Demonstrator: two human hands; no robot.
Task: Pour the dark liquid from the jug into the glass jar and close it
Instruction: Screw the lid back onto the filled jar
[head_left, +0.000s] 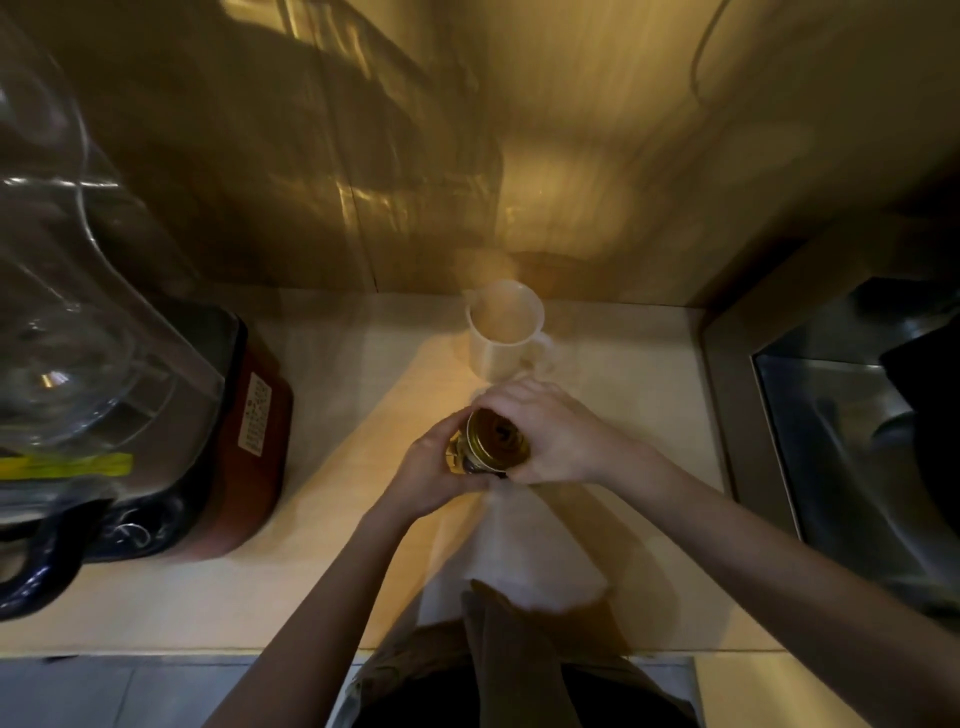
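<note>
- Head view: glass jar (467, 457) mid-bench, left hand (431, 467) clamped round its body, right hand (545, 436) closed over the gold lid (496, 434).
- Jug (506, 332) stands behind, near the back edge, apparently empty.
- Best now: hold the jar steady, seat the lid square, twist firmly.

jar (493, 441) body hidden by hands; blender (93, 332) cropped left

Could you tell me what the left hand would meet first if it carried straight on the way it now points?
The jar: the left hand is already wrapped around it. Beyond that, the right hand on the lid.
</note>
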